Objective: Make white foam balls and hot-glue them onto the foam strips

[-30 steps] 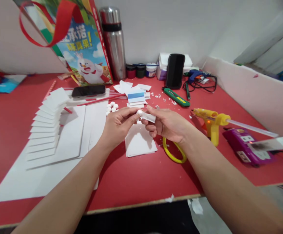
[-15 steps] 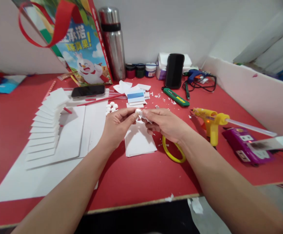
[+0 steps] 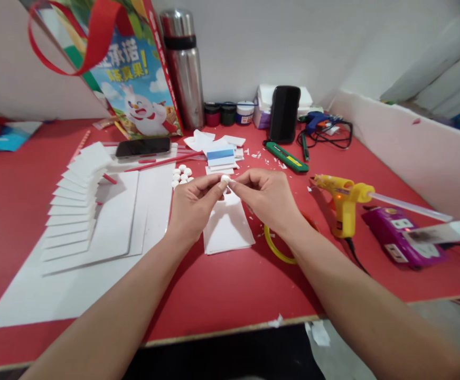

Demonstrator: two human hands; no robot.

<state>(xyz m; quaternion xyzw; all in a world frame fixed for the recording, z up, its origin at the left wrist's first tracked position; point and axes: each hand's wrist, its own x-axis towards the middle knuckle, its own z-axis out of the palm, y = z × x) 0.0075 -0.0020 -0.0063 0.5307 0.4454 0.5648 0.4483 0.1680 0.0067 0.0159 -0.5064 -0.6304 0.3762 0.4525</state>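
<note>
My left hand (image 3: pixel 192 206) pinches a small round white ball (image 3: pixel 225 179) between thumb and forefinger. My right hand (image 3: pixel 267 198) meets it from the other side, its thumb and fingertips closed on the ball's right edge. Whether the ball is rolled paper or something softer is hard to make out. Just beyond my left fingers lies a cluster of similar white balls (image 3: pixel 180 175). Below both hands rests a small stack of white paper sheets (image 3: pixel 228 229). A yellow ring (image 3: pixel 279 248), perhaps a tape roll, lies partly hidden under my right wrist.
A stepped white card staircase (image 3: pixel 69 221) stands on white boards at left. To the right are a yellow glue gun (image 3: pixel 344 203) and a purple power box (image 3: pixel 402 237). Behind lie a green cutter (image 3: pixel 287 157), a phone (image 3: pixel 143 148), paper scraps and a steel flask (image 3: pixel 184 74).
My right hand has turned and its fingers have curled inward at the ball. The crumpled white bit that showed under its fingers is out of sight. My left hand keeps its pinch.
</note>
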